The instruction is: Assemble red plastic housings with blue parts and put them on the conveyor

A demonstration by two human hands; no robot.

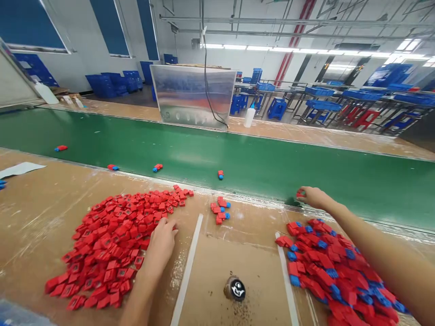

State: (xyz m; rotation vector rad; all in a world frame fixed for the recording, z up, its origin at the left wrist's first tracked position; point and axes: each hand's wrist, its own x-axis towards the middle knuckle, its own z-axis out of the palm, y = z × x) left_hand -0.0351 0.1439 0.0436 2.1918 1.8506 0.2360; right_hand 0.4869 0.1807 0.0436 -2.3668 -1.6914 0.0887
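By the conveyor point(272, 176), right hand point(315, 197) pinches a red piece point(300, 194), left hand point(162, 240) rests half-open on a red heap point(108, 244).

Two hands point(162, 244), two heaps of pieces point(108, 244)

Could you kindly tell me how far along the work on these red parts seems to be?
Apparently done: the red-and-blue heap on the right, a small red-and-blue cluster, and a few pieces on the green conveyor belt. In hand: the right hand pinches a red part by the belt. Left: the larger red heap, touched by the left hand.
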